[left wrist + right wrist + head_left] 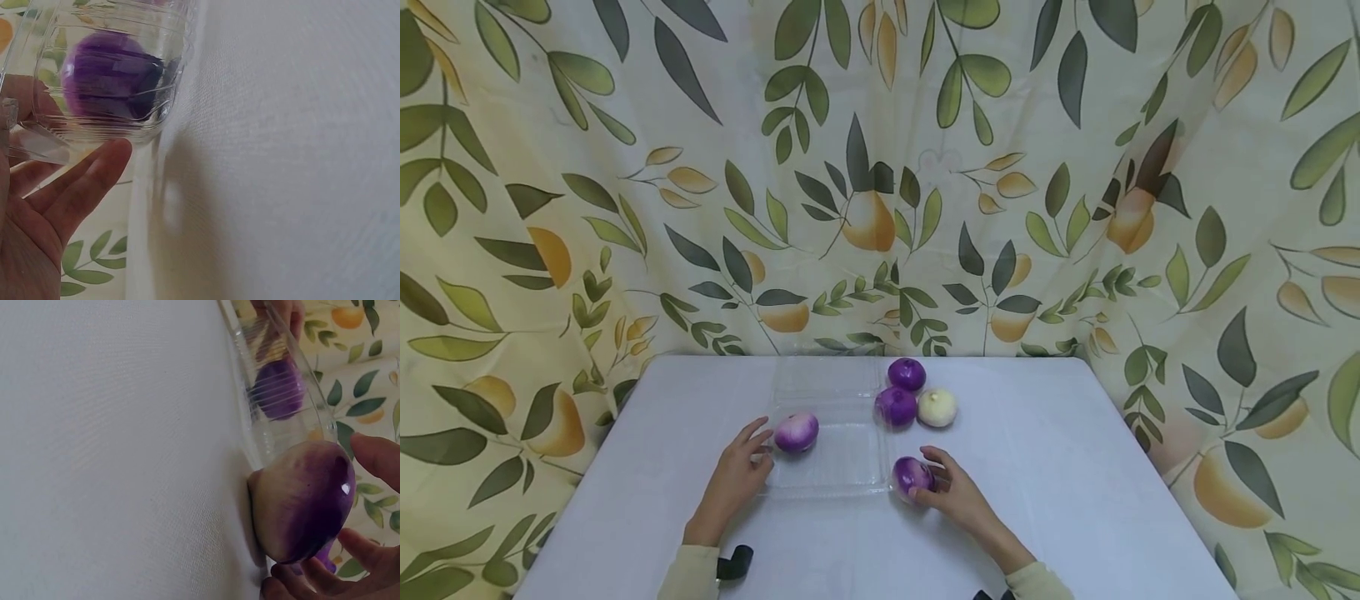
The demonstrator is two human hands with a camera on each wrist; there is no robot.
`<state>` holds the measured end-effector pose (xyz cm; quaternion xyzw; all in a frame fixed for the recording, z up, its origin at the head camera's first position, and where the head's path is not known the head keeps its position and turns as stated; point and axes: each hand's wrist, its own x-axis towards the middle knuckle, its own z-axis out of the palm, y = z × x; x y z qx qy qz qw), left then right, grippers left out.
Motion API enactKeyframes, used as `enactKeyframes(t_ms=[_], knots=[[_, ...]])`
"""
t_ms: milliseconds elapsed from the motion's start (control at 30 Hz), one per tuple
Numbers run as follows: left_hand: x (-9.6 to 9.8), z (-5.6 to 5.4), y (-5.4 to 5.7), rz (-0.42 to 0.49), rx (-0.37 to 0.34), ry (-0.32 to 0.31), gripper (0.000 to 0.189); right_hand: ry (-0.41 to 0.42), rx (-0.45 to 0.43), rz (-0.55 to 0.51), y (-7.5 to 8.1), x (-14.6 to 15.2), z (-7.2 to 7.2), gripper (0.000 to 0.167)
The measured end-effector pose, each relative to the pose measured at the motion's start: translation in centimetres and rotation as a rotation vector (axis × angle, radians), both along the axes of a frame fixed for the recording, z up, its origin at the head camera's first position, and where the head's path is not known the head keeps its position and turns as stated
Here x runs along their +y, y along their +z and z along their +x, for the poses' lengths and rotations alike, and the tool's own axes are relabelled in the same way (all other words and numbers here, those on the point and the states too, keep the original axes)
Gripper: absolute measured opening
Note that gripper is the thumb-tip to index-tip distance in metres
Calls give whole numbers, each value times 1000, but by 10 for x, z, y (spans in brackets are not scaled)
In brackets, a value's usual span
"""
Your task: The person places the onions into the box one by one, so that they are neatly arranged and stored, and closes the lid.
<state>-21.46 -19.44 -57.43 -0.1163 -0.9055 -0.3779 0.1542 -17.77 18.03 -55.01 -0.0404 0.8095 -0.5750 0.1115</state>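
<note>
A clear plastic box [842, 490] stands on the table with its see-through lid [827, 377] laid back behind it. One purple onion [796, 432] sits at the left inside the box; it also shows through the wall in the left wrist view. Beside the box's left wall is my left hand [741, 471], fingers loosely bent, fingertips at the plastic in the left wrist view. My right hand [955, 492] holds another purple onion [913, 477] low at the box's front right corner, with thumb and fingers around it. That onion [306, 503] rests on or just over the cloth.
Two more purple onions [907, 374] [896, 407] and a pale, peeled-looking onion [937, 407] are grouped at the box's back right. White cloth covers the table [1037, 433]. Behind it hangs a leaf-and-fruit patterned curtain [865, 275].
</note>
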Motion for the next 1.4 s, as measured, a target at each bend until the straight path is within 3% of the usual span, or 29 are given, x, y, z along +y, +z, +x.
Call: enactKeyframes(t_ms=[167,400,600,767,1400], knots=[[-1,-2,4,-8,1,4,39,20,5,0,0,0,-3,78],[1,2,7,19,-81,18,40,34,8,17,-3,3,-3,77],[2,6,6,13,-54,22,40,51,26,7,-8,4,-3,78],[1,6,5,26,-74,27,41,55,31,4,-10,3,-3,79],[3,5,4,28,-59,24,40,28,43,4,-8,1,0,75]])
